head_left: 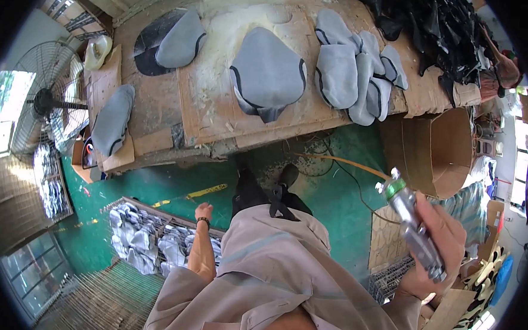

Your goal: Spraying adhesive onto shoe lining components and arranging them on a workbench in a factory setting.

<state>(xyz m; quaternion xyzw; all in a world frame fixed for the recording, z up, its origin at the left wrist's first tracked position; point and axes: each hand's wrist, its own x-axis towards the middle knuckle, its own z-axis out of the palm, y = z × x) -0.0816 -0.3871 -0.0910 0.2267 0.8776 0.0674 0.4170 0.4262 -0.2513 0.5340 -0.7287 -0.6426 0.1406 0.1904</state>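
My right hand (442, 246) is wrapped around a metal spray gun (407, 217), raised off to the right of my body. From the gun's front end an orange hose (348, 161) runs back toward the table. My left hand (203, 211) hangs low at my left side, loosely closed, and no object shows in it. Ahead, a large grey fabric piece (269, 72) with black edging lies on the worktable (213, 111). Left of it, another grey piece (181, 40) overlaps a black one (148, 45). Several grey pieces (338, 76) are piled to its right.
A single grey piece (113, 120) lies at the table's left end, near a standing fan (43, 102). Black material (426, 27) is heaped at the far right, by another person (506, 70). A rack of grey pieces (135, 236) stands left; an open cardboard box (426, 149) stands right.
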